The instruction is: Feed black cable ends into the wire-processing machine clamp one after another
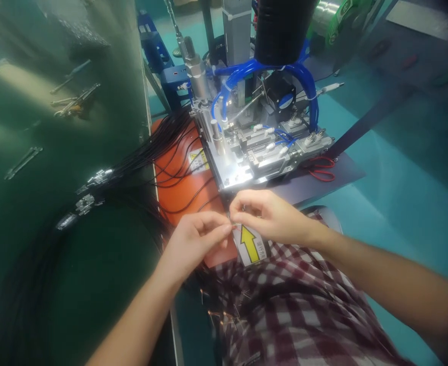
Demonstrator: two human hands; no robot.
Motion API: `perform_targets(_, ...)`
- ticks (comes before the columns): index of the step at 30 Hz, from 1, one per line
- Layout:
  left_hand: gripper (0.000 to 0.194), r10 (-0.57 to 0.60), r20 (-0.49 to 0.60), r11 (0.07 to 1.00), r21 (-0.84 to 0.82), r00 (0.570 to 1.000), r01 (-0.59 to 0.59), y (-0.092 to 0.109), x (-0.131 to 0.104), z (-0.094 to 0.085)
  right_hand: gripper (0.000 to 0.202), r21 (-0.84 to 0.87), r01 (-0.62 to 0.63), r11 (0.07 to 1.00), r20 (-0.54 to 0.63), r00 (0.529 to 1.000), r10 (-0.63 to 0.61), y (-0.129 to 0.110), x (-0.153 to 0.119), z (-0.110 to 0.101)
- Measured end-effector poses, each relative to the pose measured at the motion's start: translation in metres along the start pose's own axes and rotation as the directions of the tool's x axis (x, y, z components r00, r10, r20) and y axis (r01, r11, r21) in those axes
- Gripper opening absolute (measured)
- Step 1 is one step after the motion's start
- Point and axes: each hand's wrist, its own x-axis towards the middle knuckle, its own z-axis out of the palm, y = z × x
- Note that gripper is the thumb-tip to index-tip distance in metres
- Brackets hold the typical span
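Observation:
In the middle of the view, my left hand and my right hand meet fingertip to fingertip. Both are closed in a pinch on fine wire ends, of which only a short reddish bit shows between them. Just below lies a white label with a yellow arrow, on the near end of the orange machine base. Black cables run across that base to my left. More stripped cable ends with copper-coloured tips hang by my checked shirt.
Beyond my hands stands a metal fixture with blue air tubes and a black cylinder above. Metal connectors and small tools lie on the green table. Red-handled scissors rest right of the fixture.

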Motion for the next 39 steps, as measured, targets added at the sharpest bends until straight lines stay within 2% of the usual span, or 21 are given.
perform_targets(3,0.023,-0.069,0.028,0.996,-0.049,0.997,0.07,-0.002,0.003,-0.001,0.011,-0.201,0.234,0.951,0.044,0.972,-0.23,0.005,0.002,0.001)
perform_targets(4,0.022,-0.074,0.03,0.996,-0.056,0.997,0.076,-0.003,0.003,-0.001,0.011,-0.228,0.274,0.934,0.058,0.962,-0.268,0.006,0.002,0.001)
perform_targets(6,0.022,-0.062,0.009,0.995,-0.081,0.998,0.063,-0.005,0.003,0.001,0.011,-0.243,0.271,0.931,0.043,0.962,-0.269,0.007,0.003,0.001)
perform_targets(10,0.022,-0.041,-0.108,0.988,-0.155,0.993,0.023,-0.008,0.003,0.005,0.012,-0.09,0.077,0.993,-0.123,0.988,-0.088,0.006,-0.002,0.006)
perform_targets(13,0.021,-0.039,-0.174,0.985,-0.174,0.984,0.008,-0.008,0.003,0.008,0.012,0.052,-0.064,0.997,-0.244,0.967,0.075,0.008,-0.012,0.015)
perform_targets(18,0.018,-0.029,-0.204,0.984,-0.18,0.978,-0.009,-0.006,0.002,0.01,0.006,0.149,-0.089,0.985,-0.33,0.934,0.134,0.012,-0.02,0.032)
perform_targets(22,0.019,-0.01,-0.194,0.982,-0.186,0.981,-0.027,-0.006,0.001,0.012,0.01,0.294,-0.139,0.946,-0.318,0.919,0.234,0.008,-0.016,0.039)
perform_targets(26,0.016,0.031,-0.187,0.984,-0.169,0.982,-0.063,-0.007,0.0,0.015,0.009,0.364,-0.186,0.913,-0.297,0.905,0.303,0.002,-0.013,0.039)
perform_targets(30,0.014,0.095,-0.181,0.967,-0.215,0.979,-0.134,-0.009,0.001,0.016,0.012,0.546,-0.258,0.797,-0.163,0.9,0.403,-0.002,-0.01,0.038)
perform_targets(33,0.014,0.108,-0.17,0.957,-0.25,0.98,-0.149,-0.011,0.001,0.016,0.017,0.626,-0.287,0.725,-0.088,0.898,0.431,-0.002,-0.007,0.038)
perform_targets(36,0.018,0.078,-0.18,0.965,-0.234,0.981,-0.12,-0.011,0.002,0.015,0.015,0.594,-0.281,0.754,-0.127,0.893,0.433,-0.002,-0.007,0.039)
perform_targets(39,0.023,0.046,-0.244,0.982,-0.165,0.969,-0.088,-0.009,0.004,0.015,0.013,0.517,-0.285,0.807,-0.171,0.89,0.423,-0.001,-0.01,0.039)
